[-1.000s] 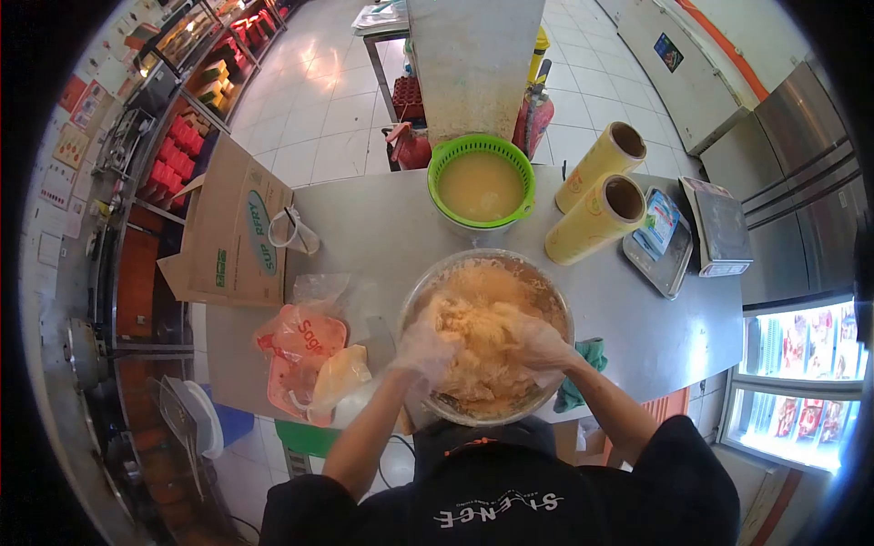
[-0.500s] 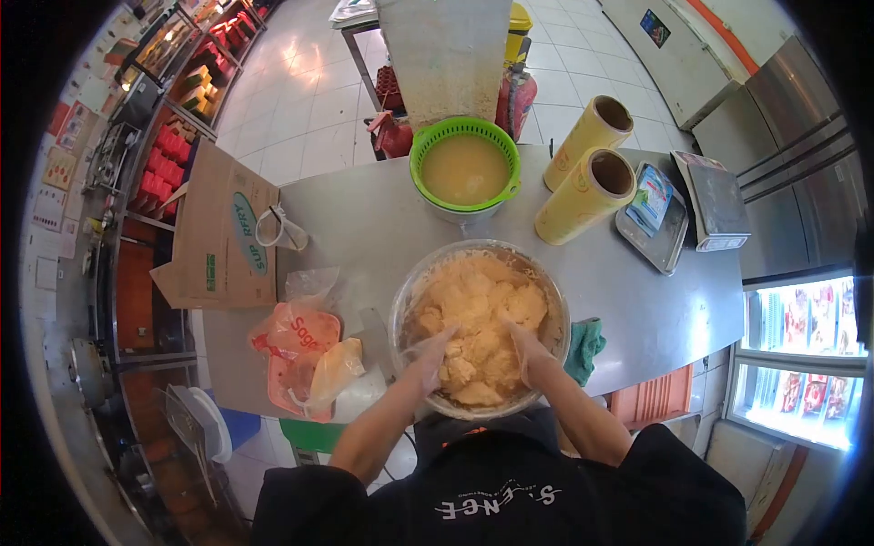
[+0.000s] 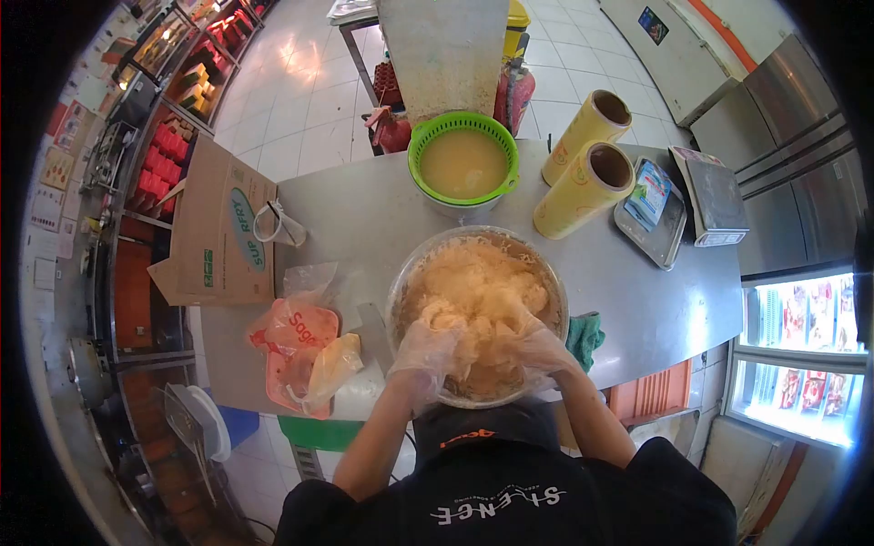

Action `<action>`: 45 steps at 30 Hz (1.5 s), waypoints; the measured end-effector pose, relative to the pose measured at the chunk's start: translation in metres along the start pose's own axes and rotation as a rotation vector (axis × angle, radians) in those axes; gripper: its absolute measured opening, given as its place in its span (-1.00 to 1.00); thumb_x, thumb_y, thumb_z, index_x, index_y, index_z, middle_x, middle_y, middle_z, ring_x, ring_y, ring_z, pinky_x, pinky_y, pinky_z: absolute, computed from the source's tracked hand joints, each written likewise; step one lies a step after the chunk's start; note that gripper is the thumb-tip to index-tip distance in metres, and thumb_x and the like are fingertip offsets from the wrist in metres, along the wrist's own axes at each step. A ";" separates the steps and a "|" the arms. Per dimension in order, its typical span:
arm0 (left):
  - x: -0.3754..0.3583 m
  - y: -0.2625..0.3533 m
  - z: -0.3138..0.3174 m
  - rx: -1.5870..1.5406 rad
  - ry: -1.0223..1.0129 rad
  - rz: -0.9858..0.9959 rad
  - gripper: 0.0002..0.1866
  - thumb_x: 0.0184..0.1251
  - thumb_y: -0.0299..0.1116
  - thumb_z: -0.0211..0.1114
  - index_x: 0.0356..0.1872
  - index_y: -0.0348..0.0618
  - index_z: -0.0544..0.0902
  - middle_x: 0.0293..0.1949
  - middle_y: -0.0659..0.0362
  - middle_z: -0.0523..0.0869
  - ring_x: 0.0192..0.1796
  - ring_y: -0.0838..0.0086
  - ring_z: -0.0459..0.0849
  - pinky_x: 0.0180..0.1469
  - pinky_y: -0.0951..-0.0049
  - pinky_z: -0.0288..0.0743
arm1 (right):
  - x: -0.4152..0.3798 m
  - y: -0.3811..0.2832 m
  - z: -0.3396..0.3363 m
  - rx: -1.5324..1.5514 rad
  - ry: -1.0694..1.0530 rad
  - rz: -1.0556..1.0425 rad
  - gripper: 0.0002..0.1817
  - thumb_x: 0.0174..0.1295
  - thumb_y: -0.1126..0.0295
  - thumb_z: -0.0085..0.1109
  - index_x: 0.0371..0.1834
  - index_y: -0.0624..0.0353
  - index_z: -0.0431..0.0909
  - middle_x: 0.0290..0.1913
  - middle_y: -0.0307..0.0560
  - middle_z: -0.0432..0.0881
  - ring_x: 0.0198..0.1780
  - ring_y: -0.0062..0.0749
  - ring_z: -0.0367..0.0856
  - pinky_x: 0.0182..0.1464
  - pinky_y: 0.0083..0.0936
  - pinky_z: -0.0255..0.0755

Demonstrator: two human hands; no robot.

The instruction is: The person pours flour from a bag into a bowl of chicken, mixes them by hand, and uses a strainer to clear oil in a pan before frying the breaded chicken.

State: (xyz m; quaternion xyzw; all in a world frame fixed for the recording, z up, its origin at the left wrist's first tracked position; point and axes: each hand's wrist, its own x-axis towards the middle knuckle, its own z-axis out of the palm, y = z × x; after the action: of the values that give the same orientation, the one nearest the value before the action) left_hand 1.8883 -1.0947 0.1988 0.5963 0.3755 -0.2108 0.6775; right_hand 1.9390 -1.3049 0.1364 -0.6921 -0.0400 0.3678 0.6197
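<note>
A round metal bowl [image 3: 556,273] sits near the front edge of the table, holding a heap of pale orange, flour-coated pieces [image 3: 478,264]. Whether they are meat or dough I cannot make out. My left hand [image 3: 426,353], in a thin clear plastic glove, is in the bowl's near left side, its fingers closed around some of the coated pieces. From the near right, my right hand [image 3: 539,349], gloved the same way, grips more of them. Fingertips of both hands are partly buried in the heap.
Behind the bowl stands a green colander [image 3: 514,182] over a container of cloudy liquid. Film rolls [image 3: 574,205], a metal tray [image 3: 669,241] and a scale [image 3: 715,200] are at right. A green cloth [image 3: 585,341] lies beside the bowl; a carton [image 3: 205,227] and plastic bags [image 3: 296,332] stand left.
Both hands have come nearer the front of the bowl and curled around coated pieces at its middle. The heap is pulled up and rearranged. The view has shifted slightly.
</note>
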 end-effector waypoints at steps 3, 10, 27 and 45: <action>-0.010 0.019 0.007 0.288 0.144 0.030 -0.37 0.47 0.02 0.31 0.36 -0.26 0.59 0.16 -0.08 0.77 0.17 0.20 0.75 0.28 0.24 0.55 | 0.013 0.000 -0.020 -0.671 0.104 -0.210 -0.56 0.44 0.24 0.25 0.34 0.10 0.60 0.04 0.21 0.78 0.05 -0.05 0.77 0.11 -0.17 0.63; 0.116 -0.021 0.009 0.767 0.378 0.010 -0.08 0.48 0.41 -0.04 0.48 -0.27 0.49 0.42 -0.15 0.58 0.43 0.04 0.56 0.44 0.12 0.40 | 0.114 -0.004 -0.016 -0.960 0.166 -0.060 -0.36 0.38 -0.20 0.20 0.33 0.01 0.65 0.11 0.32 0.75 0.17 0.11 0.72 0.20 -0.15 0.57; 0.080 -0.014 -0.026 0.997 0.204 0.361 -0.48 0.51 0.03 0.20 0.07 -0.30 0.73 0.01 -0.23 0.75 0.15 -0.08 0.74 0.12 0.01 0.59 | 0.085 -0.015 -0.004 -0.999 -0.082 -0.132 -0.32 0.33 -0.22 0.21 0.32 0.03 0.61 0.19 0.26 0.71 0.22 0.09 0.68 0.28 -0.21 0.52; 0.152 -0.161 -0.007 0.083 0.211 -0.204 -0.08 0.42 0.36 0.24 0.51 -0.22 0.44 0.34 -0.04 0.66 0.24 0.08 0.71 0.31 0.09 0.56 | 0.025 0.029 -0.012 0.158 -0.111 0.427 -0.51 0.41 0.25 0.22 0.38 0.13 0.54 0.16 0.18 0.72 0.16 0.00 0.69 0.18 -0.21 0.57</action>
State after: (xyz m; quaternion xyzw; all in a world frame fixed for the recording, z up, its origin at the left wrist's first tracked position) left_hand 1.8644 -1.0957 -0.0216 0.6015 0.4940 -0.2301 0.5841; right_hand 1.9519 -1.3086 0.0984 -0.6132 0.1021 0.5298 0.5770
